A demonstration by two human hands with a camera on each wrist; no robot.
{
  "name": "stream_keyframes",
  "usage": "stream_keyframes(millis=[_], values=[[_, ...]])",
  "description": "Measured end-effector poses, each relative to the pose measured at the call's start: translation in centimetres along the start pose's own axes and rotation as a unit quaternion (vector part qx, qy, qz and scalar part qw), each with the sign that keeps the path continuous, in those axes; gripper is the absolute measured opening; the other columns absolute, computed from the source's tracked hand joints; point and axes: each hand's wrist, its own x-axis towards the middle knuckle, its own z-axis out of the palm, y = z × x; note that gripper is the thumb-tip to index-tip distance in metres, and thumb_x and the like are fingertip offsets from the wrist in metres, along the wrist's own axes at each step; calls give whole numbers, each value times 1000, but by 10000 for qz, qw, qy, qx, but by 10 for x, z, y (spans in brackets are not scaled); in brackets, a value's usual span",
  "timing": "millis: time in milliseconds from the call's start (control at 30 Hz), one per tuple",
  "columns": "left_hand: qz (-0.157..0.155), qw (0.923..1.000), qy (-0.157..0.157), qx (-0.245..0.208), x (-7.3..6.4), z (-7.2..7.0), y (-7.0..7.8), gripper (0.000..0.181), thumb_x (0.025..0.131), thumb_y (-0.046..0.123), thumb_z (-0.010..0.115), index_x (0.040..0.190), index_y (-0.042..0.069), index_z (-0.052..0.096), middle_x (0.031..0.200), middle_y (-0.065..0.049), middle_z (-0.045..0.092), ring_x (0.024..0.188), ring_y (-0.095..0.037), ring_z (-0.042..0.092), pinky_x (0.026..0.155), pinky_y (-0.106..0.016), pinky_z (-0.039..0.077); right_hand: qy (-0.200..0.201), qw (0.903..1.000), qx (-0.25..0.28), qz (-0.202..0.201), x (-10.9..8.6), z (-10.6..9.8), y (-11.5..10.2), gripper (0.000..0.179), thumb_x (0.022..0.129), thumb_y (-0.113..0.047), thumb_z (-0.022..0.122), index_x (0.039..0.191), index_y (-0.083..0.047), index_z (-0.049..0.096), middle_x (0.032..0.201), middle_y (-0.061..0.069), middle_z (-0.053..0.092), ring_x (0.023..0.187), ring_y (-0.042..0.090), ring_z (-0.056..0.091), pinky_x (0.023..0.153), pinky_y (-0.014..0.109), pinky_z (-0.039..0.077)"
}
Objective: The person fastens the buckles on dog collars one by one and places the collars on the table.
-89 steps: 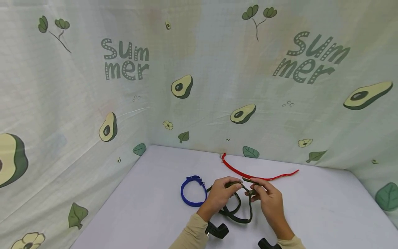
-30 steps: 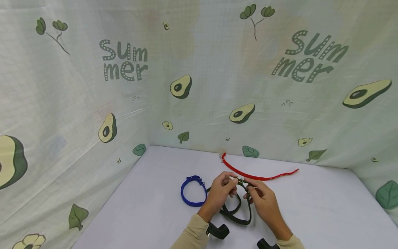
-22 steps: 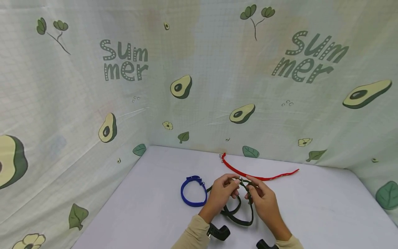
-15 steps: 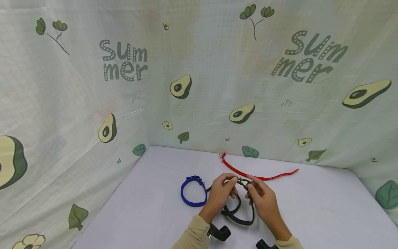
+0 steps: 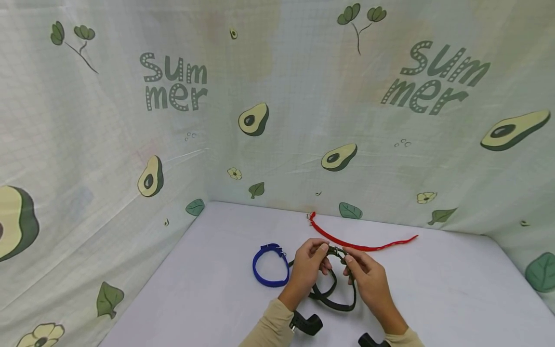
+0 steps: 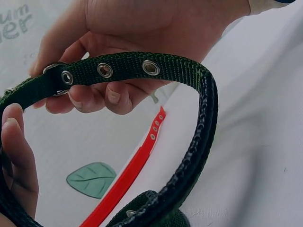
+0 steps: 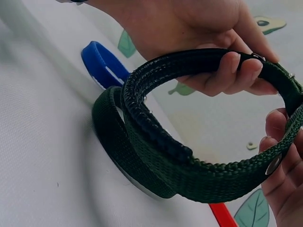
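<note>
A dark green webbing collar [image 5: 342, 307] with metal eyelets is bent into a loop between my two hands, above the table. My left hand [image 5: 307, 266] pinches it left of the metal buckle [image 5: 337, 252]. On the other side, my right hand [image 5: 367, 277] pinches the strap between thumb and fingers. In the left wrist view the eyelet strap [image 6: 128, 68] passes at the buckle [image 6: 57, 78], under the right hand's fingers. Below the loop hangs or lies another green webbing coil [image 7: 128, 146]; whether it is the same strap I cannot tell. The left hand partly hides the collar.
A round blue collar [image 5: 256, 270] lies left of my left hand. Behind the hands a red collar [image 5: 368, 248] with eyelets stretches across the white table [image 5: 451, 289]. The table ends at a printed cloth wall [image 5: 286, 159].
Three seconds ago a free strap end stuck out at the right hand. Now the strap runs in a loop to the buckle, and the right fingers have shifted along it.
</note>
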Motion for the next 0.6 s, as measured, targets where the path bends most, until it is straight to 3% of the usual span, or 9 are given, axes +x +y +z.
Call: stream_keyframes(millis=[167,300,467,600], values=[[71,9999,-83,79,-1,1,-1,26,103,21,58,120,1,62,88,-7,66,63,-13,60,54,-21,51,-55,10000,25,65,-1,0,-1,25,101,-18,62,120,-3,69,89,24,63,61,25,60,53,31,53],[181,9992,-282,226,-3,4,-1,27,103,19,58,121,-1,62,83,-2,66,63,-11,59,54,-21,51,-109,9997,-134,153,-1,0,-1,25,99,-21,66,119,-6,70,80,20,61,58,21,57,52,30,49],[153,9988,-390,252,-4,6,1,22,102,16,59,119,4,65,85,-10,67,68,-15,61,57,-20,51,-173,9992,-243,256,-1,1,-1,25,95,-23,71,115,-7,71,76,22,60,55,20,56,52,33,48],[91,9993,-343,122,-5,7,2,25,103,16,58,122,1,64,94,-13,68,77,-20,64,60,-22,54,-128,9993,-79,330,-1,1,-2,22,94,-20,72,111,-6,70,76,24,58,54,19,56,51,35,49]])
